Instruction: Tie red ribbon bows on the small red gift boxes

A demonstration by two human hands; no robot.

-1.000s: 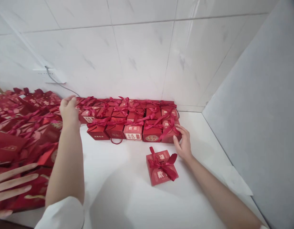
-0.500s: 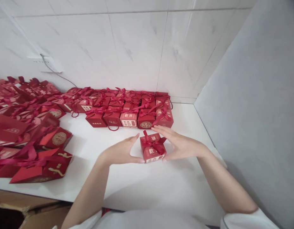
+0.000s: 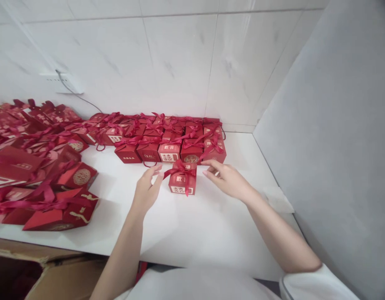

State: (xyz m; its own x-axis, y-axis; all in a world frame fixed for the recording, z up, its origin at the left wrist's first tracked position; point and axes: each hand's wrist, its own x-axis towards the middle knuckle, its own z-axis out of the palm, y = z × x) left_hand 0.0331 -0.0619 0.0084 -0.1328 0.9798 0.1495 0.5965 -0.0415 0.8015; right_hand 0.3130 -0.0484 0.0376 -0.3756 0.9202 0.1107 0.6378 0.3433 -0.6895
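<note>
At near left, a loose crowd of ribbon-tied red card boxes [image 3: 63, 214] is seemingly left unaligned. One cube-shaped red card box [image 3: 179, 183] with a crimson ribbon bow [image 3: 182, 167] is stood alone on the smooth white tabletop [image 3: 180, 233], not yet in line. Beside it, the left hand [image 3: 146, 188] is held with fingers narrowly parted; whether ribbon is pinched cannot be told. The right hand [image 3: 229, 180] is held empty, fingers slightly spread. Beyond, tight rows of bowed red card boxes [image 3: 148, 153] appear already arranged.

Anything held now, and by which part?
The lone box isn't gripped. Left hand is at the left end of its ribbon; pinch unclear. Right hand shows no hold.
</note>
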